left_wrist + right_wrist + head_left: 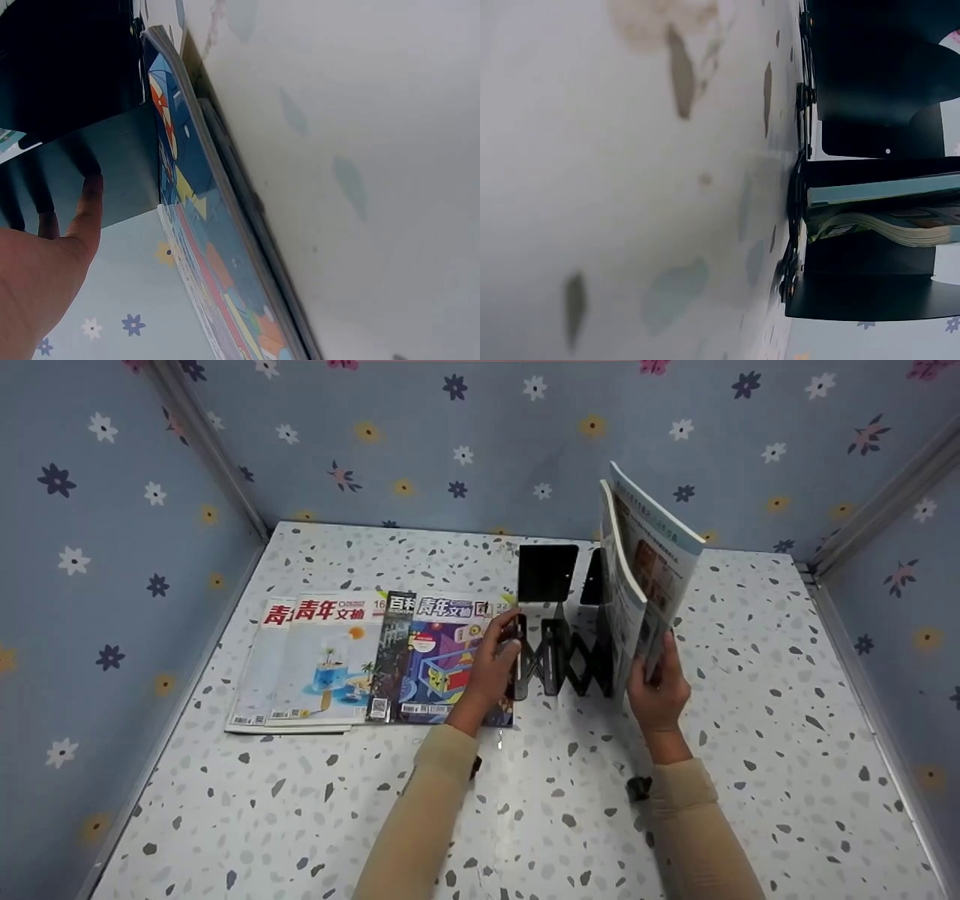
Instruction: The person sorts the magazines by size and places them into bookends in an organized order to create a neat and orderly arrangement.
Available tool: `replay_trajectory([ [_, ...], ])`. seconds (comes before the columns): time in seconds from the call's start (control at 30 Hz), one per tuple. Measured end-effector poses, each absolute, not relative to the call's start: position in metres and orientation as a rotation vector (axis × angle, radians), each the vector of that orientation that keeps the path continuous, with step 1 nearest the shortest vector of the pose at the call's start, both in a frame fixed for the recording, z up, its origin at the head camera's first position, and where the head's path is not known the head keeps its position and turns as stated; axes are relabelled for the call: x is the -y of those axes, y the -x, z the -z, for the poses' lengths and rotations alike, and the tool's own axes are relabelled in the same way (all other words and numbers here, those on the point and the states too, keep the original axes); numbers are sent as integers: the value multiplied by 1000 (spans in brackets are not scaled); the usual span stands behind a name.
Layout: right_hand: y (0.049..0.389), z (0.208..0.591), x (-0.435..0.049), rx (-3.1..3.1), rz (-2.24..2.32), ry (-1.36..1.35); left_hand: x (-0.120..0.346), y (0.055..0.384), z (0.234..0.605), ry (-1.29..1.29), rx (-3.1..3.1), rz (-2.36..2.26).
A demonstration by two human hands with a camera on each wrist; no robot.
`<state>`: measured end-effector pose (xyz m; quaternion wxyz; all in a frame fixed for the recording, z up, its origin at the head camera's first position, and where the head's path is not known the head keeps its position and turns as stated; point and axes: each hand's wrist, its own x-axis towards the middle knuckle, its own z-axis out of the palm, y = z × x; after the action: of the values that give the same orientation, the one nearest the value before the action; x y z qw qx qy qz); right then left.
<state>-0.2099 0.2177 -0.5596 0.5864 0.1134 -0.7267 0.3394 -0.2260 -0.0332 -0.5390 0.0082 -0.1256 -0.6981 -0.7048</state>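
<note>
A black folding book rack [555, 656] with crisscross bars stands on the table. My left hand [491, 660] is at its left end; in the left wrist view, a fingertip [91, 184] touches the dark plate [124, 161]. Two magazines [626, 592] stand upright in the rack's right end, spread apart at the top. My right hand [660, 690] grips their near edge, thumb on the left side. In the right wrist view, the magazines' lower ends [885, 225] sit between black plates [862, 296], and that hand is out of frame.
Left of the rack lie overlapping flat magazines: a purple one [442, 667], a dark one [386, 660] and white ones [322, 660]. The speckled table [337, 802] is bounded by flowered panels [495, 457] at the back and both sides.
</note>
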Motion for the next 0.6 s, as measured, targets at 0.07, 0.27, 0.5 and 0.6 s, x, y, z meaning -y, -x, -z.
replay_trajectory([
  [0.07,210,559,-218,1692,-805,-280,32,229,545,390,2177,2197],
  [0.27,208,558,-218,1722,-842,-336,31,229,546,398,2167,2183],
  [0.5,206,560,-221,1763,-884,-358,32,226,541,420,2157,2202],
  [0.6,205,560,-222,1773,-889,-356,34,220,529,440,2151,2213],
])
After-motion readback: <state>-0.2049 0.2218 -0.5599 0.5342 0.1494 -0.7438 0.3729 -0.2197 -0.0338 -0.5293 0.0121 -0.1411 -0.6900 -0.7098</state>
